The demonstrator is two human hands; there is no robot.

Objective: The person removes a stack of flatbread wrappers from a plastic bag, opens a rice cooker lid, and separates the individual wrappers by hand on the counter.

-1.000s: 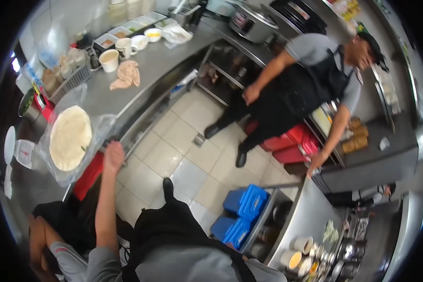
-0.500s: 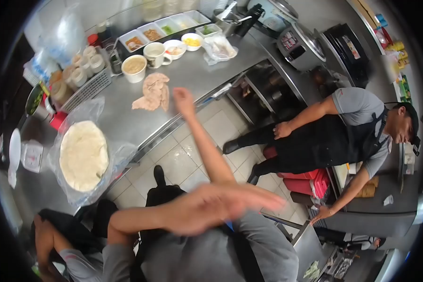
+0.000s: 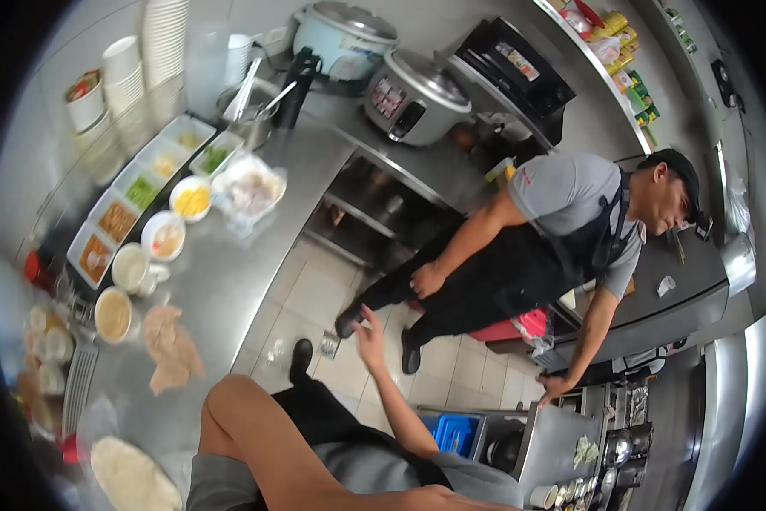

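Observation:
My right hand (image 3: 368,341) is raised over the tiled floor, fingers apart and holding nothing. My left arm bends at the elbow and crosses in front of my grey shirt. Only a sliver of my left hand (image 3: 438,498) shows at the bottom edge, its fingers hidden. On the steel counter (image 3: 221,281) at the left lies a pale, flat piece of food or cloth (image 3: 172,347). Beside it stand a tub of beige paste (image 3: 114,315), a white mug (image 3: 132,269) and small bowls. Flat round dough (image 3: 131,479) lies at the lower left, partly cut off.
A co-worker in a black apron (image 3: 519,247) stands across the aisle, one hand on a steel counter (image 3: 540,434). Cookers (image 3: 417,98) and a black appliance (image 3: 515,77) stand at the back. A blue bin (image 3: 455,433) is on the lower right.
The view has turned, shifting the dough to the lower left. My right hand has gone from beside the counter to over the floor. My left hand has dropped to the bottom edge.

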